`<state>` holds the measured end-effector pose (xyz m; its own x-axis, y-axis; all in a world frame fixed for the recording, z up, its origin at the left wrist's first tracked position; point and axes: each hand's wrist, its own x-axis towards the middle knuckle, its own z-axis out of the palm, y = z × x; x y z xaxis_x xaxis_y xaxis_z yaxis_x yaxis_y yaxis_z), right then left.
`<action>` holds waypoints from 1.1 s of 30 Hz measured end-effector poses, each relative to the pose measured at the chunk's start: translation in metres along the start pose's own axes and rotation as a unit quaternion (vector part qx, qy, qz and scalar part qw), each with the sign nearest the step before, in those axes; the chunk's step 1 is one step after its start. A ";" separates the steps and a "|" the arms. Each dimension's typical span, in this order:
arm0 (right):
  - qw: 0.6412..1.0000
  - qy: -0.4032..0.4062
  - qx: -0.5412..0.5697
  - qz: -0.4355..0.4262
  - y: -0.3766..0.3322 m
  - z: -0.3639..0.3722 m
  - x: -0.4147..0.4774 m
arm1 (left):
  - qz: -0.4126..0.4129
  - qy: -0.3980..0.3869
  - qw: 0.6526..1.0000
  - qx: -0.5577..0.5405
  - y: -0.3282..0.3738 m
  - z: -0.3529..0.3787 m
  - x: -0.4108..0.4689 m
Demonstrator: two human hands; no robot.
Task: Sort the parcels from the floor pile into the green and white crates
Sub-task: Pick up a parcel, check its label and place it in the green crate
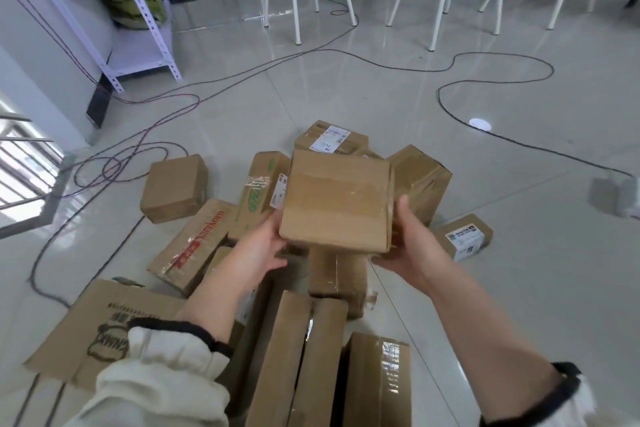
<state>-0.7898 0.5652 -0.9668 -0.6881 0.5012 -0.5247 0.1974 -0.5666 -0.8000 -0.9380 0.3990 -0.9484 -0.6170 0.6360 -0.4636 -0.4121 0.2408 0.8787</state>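
Parcel of brown taped cardboard (337,199), one, held between left hand (265,246) cupping its lower left corner and right hand (407,246) clasping its right edge, about ten more cardboard boxes (194,246) piled beneath and around the grip.

Head-worn wide view, facing forward-down, close above floor pile (194,243)
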 end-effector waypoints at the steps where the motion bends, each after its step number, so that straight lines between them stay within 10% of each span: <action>1: 0.999 -0.017 0.048 -0.011 -0.004 -0.004 0.001 | 0.041 -0.025 0.999 -0.001 0.005 -0.003 0.000; 18: 0.982 -0.021 -0.166 0.088 0.023 -0.001 -0.007 | -0.091 -0.014 0.990 0.105 -0.026 -0.023 0.016; 26: 0.975 -0.005 -0.179 -0.127 0.013 0.005 0.007 | -0.295 -0.190 0.864 0.362 -0.001 -0.045 -0.016; 33: 0.916 0.087 -0.355 -0.166 0.007 0.013 0.003 | -0.189 -0.127 0.937 0.266 -0.007 -0.048 -0.013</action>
<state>-0.7994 0.5541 -0.9702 -0.6826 0.7009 -0.2068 0.4447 0.1739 -0.8786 -0.9593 0.3544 -0.9538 -0.2880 0.5692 -0.7701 -0.1345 0.7722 0.6210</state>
